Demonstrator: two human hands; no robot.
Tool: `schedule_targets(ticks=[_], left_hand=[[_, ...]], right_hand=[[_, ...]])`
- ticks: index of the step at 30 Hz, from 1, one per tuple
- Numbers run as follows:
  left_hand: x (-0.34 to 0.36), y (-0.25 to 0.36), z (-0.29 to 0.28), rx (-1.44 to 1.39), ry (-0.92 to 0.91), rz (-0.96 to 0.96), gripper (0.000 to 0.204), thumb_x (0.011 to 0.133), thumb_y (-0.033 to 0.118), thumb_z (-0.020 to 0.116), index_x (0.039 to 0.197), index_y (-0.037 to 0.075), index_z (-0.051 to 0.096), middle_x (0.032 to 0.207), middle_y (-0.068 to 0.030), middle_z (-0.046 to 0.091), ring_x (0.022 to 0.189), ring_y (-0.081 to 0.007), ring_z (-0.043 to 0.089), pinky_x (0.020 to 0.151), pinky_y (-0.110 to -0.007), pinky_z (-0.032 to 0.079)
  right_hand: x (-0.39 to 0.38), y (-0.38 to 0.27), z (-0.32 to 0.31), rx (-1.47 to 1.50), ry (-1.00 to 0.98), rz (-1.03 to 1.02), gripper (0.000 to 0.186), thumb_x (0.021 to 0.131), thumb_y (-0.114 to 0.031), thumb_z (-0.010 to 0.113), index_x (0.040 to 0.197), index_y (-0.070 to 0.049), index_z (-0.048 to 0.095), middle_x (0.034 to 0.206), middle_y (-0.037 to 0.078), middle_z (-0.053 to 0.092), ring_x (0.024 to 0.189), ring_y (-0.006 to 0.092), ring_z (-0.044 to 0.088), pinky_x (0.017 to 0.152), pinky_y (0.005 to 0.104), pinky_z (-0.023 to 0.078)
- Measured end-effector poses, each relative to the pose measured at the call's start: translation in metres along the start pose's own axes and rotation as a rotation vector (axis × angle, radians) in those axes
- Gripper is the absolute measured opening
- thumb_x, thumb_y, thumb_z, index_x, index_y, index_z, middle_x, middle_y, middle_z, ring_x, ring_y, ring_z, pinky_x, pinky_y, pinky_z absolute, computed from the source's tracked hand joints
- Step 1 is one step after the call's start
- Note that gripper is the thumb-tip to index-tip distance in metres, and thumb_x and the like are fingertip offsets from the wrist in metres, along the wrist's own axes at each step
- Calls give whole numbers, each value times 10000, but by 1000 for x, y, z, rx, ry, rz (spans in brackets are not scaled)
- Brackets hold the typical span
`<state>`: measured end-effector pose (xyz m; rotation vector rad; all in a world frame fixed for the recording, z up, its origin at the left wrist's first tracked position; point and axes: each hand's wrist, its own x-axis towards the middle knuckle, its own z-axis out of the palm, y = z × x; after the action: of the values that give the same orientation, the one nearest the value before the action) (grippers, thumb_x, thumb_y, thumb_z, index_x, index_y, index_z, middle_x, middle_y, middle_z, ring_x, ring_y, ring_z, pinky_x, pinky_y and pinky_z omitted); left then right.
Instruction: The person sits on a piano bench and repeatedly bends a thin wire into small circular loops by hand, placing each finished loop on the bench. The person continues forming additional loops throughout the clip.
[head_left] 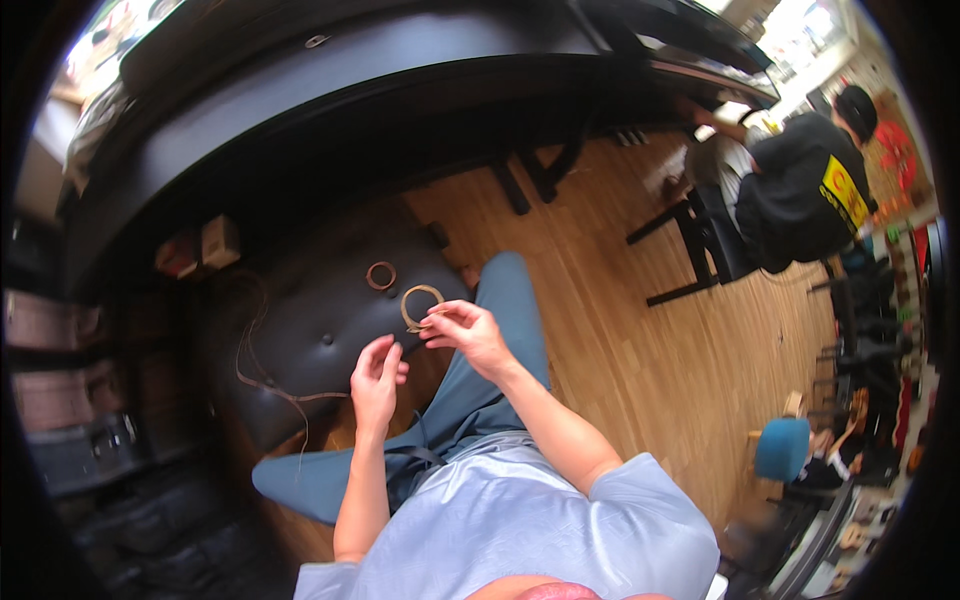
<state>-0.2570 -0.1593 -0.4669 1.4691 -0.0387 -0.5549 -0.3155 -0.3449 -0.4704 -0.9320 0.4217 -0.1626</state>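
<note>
"Cord (296,399) at left?"
"Thin, its near end beside my left fingers (370,360); they're curled, whether gripping anything I cannot tell."
"Then?"
"Brown coil (369,280) on the padded seat (300,350); gold coil (405,304), up-right of my left fingers, round, slim, no long axis, pinched by my nearer right fingers (447,322)."

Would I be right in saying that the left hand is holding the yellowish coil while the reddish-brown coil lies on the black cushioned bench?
Not quite: the head view shows the yellowish coil held in the right hand, not the left hand. The reddish-brown coil does lie on the black cushioned bench.
</note>
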Motion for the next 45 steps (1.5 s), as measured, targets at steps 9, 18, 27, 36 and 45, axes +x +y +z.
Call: schedule_targets(ticks=[9, 18, 27, 36, 45], left_hand=[[-4, -7, -5, -102, -154, -32, 242, 1013, 179, 627, 1139, -19, 685, 968, -63, 717, 832, -120, 678, 766, -264, 564], [8, -19, -19, -53, 1, 85, 204, 1020, 138, 589, 1099, -37, 660, 983, -85, 715, 845, -146, 705, 770, -274, 584], [130, 15, -71, 239, 262, 13, 294, 989, 255, 626, 1113, 3, 712, 959, -64, 736, 796, -130, 709, 709, -249, 546], [101, 4, -102, 669, 590, 211, 306, 920, 315, 704, 1097, 69, 743, 968, -103, 744, 782, -201, 719, 716, -311, 560], [74, 20, -204, 1073, 787, 188, 308, 894, 302, 719, 1086, 61, 726, 1039, -112, 716, 962, -277, 686, 863, -393, 541]], right_hand=[[-26, 8, 0, -218, -23, 185, 265, 976, -159, 674, 1169, 22, 660, 1058, 141, 722, 941, 219, 720, 818, 334, 611], [-16, 20, 8, -292, -58, 176, 384, 962, -128, 689, 1283, 63, 601, 1083, 141, 711, 924, 191, 711, 801, 300, 604], [-4, 39, -25, -386, 31, 192, 353, 973, -159, 683, 1256, 44, 623, 1059, 126, 717, 901, 156, 704, 761, 272, 589], [-1, 48, -43, -296, 82, 197, 328, 983, -150, 667, 1244, 43, 622, 1034, 127, 709, 886, 172, 700, 766, 290, 601], [0, 48, -40, -350, 57, 187, 342, 985, -185, 664, 1245, 34, 625, 1022, 121, 702, 892, 178, 697, 782, 298, 608]])
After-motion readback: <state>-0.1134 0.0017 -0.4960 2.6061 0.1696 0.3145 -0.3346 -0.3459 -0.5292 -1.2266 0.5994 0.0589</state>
